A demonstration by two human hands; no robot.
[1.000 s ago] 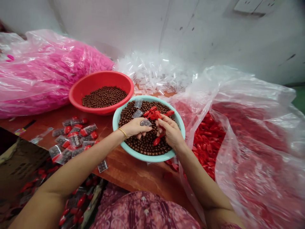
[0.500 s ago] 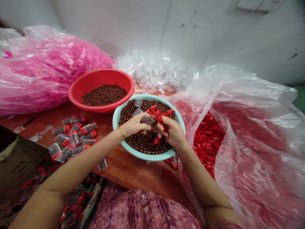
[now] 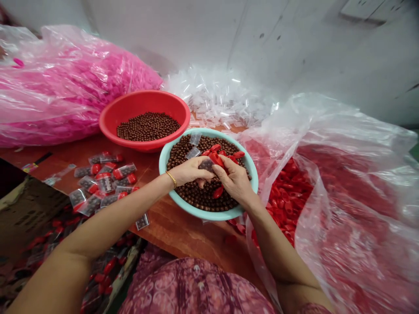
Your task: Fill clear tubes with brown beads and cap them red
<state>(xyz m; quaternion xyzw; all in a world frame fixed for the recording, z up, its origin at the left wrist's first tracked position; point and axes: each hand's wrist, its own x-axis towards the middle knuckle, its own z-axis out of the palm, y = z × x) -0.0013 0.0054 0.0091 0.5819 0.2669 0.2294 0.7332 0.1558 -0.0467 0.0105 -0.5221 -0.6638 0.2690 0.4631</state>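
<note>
Above a pale blue basin (image 3: 163, 162) of brown balls (image 3: 183, 150), my two hands meet. My left hand (image 3: 191, 171) is closed on a small clear plastic container (image 3: 207, 165) that has dark balls in it. In my right hand (image 3: 236, 176), thumb and fingers pinch a red cap (image 3: 217, 159) against the container's open end. Whether the cap is seated on it, I cannot tell. Other red caps (image 3: 238, 155) lie on the balls behind and beneath my right hand, along with two clear empty containers (image 3: 195, 139).
Behind left stands a red basin (image 3: 108, 120) of smaller brown balls. Capped containers (image 3: 104, 183) lie on the table (image 3: 176, 237), above a carton (image 3: 32, 213) holding more. Bags of pink parts (image 3: 75, 87) and red caps (image 3: 286, 205) flank the basins; clear containers (image 3: 222, 98) are heaped behind.
My hands have come together, and the red cap now meets the container's end. My right thumb has moved onto the cap. The whole view has shifted slightly.
</note>
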